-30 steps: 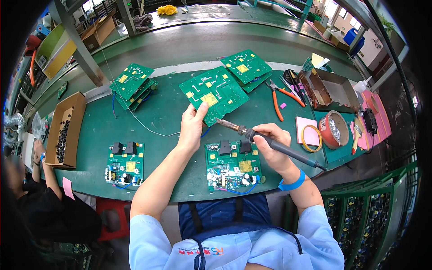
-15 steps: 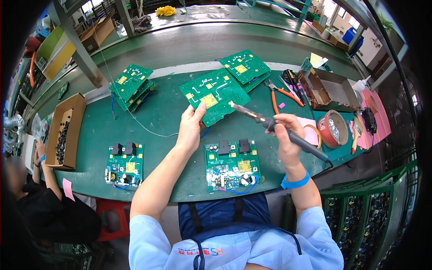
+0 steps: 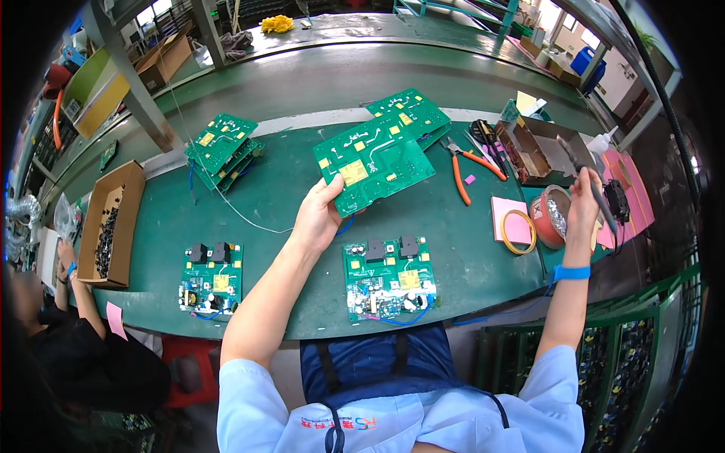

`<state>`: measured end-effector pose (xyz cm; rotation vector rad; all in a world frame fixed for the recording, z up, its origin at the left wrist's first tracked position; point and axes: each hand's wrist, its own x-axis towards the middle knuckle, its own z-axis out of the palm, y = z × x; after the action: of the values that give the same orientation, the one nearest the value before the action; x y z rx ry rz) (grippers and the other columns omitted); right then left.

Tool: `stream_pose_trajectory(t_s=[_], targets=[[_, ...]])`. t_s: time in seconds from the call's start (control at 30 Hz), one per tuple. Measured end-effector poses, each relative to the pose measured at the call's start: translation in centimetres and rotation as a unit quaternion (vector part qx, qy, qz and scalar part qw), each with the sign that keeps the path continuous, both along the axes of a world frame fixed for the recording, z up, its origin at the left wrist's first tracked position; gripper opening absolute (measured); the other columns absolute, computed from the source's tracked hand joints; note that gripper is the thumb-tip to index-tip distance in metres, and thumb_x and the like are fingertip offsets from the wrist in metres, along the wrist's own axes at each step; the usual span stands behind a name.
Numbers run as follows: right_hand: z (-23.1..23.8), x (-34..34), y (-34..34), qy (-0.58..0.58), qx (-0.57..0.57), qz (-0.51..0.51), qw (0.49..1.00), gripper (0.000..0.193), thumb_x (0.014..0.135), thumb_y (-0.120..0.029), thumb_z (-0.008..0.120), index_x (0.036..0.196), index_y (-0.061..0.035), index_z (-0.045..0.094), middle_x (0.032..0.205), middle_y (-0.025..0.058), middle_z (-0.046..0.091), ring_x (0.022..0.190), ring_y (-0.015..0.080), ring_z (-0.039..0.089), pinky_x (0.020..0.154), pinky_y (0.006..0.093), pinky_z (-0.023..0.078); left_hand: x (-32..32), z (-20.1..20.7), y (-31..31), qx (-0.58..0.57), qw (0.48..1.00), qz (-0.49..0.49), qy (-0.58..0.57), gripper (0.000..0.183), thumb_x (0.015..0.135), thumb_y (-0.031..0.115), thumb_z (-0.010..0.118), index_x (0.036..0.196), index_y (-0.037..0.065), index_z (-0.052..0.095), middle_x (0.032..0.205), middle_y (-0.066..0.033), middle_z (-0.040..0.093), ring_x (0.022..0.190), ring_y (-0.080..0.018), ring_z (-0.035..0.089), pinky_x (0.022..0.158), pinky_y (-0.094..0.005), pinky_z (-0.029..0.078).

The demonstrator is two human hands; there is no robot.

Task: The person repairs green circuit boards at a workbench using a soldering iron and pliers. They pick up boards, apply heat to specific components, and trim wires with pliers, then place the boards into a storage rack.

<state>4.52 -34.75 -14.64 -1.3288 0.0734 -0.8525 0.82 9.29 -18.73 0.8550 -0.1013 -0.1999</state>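
My left hand (image 3: 319,215) is closed on the lower left edge of a green circuit board (image 3: 400,162), thumb on its upper face. The board is tilted above the bench, with its solder side and yellow pads showing. At the right, my right hand (image 3: 584,202) grips a soldering iron (image 3: 601,198) by its dark handle; the tip points up beside an open brown box (image 3: 540,155). Below the hands lies a board with black and white components (image 3: 393,279). To its left is a second, smaller-looking populated board (image 3: 211,278).
Stacked boards (image 3: 224,140) stand at the back left, others (image 3: 414,113) behind the held board. Orange-handled pliers (image 3: 459,181), a tape roll (image 3: 518,232) and a round red container (image 3: 545,215) lie rightward. A thin wire (image 3: 245,219) crosses the bench. A co-worker's hand (image 3: 66,253) is beside a parts box (image 3: 124,234).
My right hand has carried the soldering iron from the held board rightward, over by the brown box and red container. The held board has shifted slightly right and turned a little.
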Motion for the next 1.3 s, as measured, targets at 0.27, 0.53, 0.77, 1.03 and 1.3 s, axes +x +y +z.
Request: stream_pose_trajectory(t_s=[0.27, 0.53, 0.77, 1.03, 1.3], targets=[[-1.3, 2.2, -8.0, 0.110, 0.251, 0.084, 0.958, 0.040, 0.079, -0.042, 0.048, 0.101, -0.0089, 0.051, 0.080, 0.0046, 0.053, 0.077, 0.0155, 0.052, 0.066, 0.0282, 0.041, -0.3, -0.1, -0.1, 0.006, 1.000, -0.011, -0.011, 0.034, 0.084, 0.020, 0.046, 0.112, 0.001, 0.041, 0.108, -0.0081, 0.051, 0.096, -0.0150, 0.051, 0.083, -0.0287, 0.041], [-2.9, 4.1, -7.9, 0.109, 0.293, 0.016, 0.950, 0.033, 0.079, -0.038, 0.050, 0.092, -0.0074, 0.050, 0.082, 0.0095, 0.050, 0.078, 0.0188, 0.052, 0.068, 0.0306, 0.042, -0.4, -0.2, -0.2, 0.021, 1.000, -0.012, -0.002, 0.033, 0.083, 0.020, 0.047, 0.110, 0.002, 0.043, 0.107, -0.0074, 0.051, 0.095, -0.0151, 0.051, 0.082, -0.0287, 0.042], [-2.9, 3.1, -6.4, 0.108, 0.399, 0.121, 0.902, 0.046, 0.082, -0.035, 0.044, 0.105, 0.0043, 0.038, 0.106, 0.0240, 0.047, 0.102, 0.0312, 0.047, 0.085, 0.0396, 0.038, -0.3, -0.4, -0.2, 0.028, 0.999, -0.015, -0.006, 0.032, 0.084, 0.020, 0.046, 0.110, 0.002, 0.043, 0.107, -0.0071, 0.051, 0.094, -0.0148, 0.052, 0.082, -0.0285, 0.042], [0.3, 0.0, 6.9, 0.023, 0.264, 0.473, 0.840, 0.035, 0.085, -0.023, 0.043, 0.111, -0.0007, 0.043, 0.099, 0.0106, 0.054, 0.081, 0.0165, 0.054, 0.065, 0.0264, 0.046, -0.4, -0.2, -0.2, 0.043, 0.999, -0.007, -0.003, 0.034, 0.084, 0.018, 0.044, 0.113, 0.000, 0.038, 0.111, -0.0095, 0.049, 0.098, -0.0175, 0.050, 0.084, -0.0300, 0.041], [0.1, -0.9, 18.3, 0.199, -0.025, 0.504, 0.840, 0.029, 0.081, -0.021, 0.051, 0.103, -0.0022, 0.049, 0.072, 0.0042, 0.056, 0.061, 0.0090, 0.054, 0.053, 0.0200, 0.043, -0.4, 0.0, -0.2, 0.071, 0.997, 0.009, -0.015, 0.028, 0.084, 0.018, 0.045, 0.108, 0.003, 0.045, 0.104, -0.0060, 0.053, 0.092, -0.0141, 0.053, 0.078, -0.0279, 0.043]])
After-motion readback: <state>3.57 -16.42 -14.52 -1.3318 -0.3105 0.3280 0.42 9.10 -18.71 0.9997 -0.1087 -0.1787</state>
